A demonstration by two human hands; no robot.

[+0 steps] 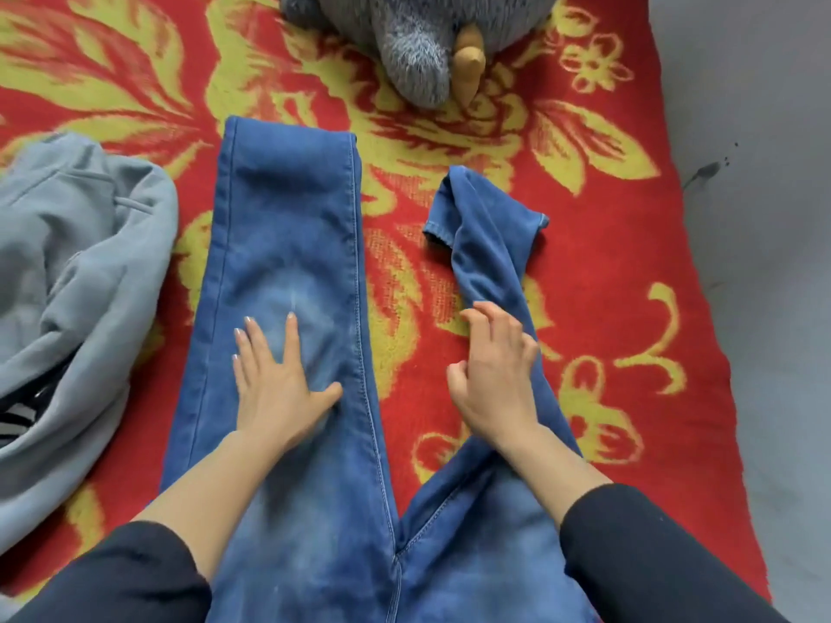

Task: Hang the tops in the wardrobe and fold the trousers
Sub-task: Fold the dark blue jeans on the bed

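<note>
And there were the blue jeans (288, 245), spread face-up on the red blanket (607, 263) with its yellow flower pattern, waistband nearest the person and both legs running away towards the far end. The left leg (279, 209) lay flat and straight, its hem squared off near the grey plush toy (418, 51). The right leg (490, 245) was a different story: twisted and bunched narrow, with its hem end flopped over on itself. The two legs were splayed apart, a wedge of blanket showing between them.

The left hand (279, 379) was down flat on the left leg. Its grip was apart, with fingers straight and spread and the palm pressing the denim around the faded knee patch. The right hand (494, 375) sat on the right leg with fingers and thumb curled, the grip clamped on the gathered fabric. Black sleeves (652, 555) were pushed up both forearms.

Off to the left a grey sweatshirt (81, 272) lay crumpled on the blanket, just beside the left leg, with a bit of black-and-white striped cloth (18, 420) peeking from under it. The plush toy showed a tan horn-like piece (470, 69). Grey floor (773, 218) ran along the blanket's right edge.
</note>
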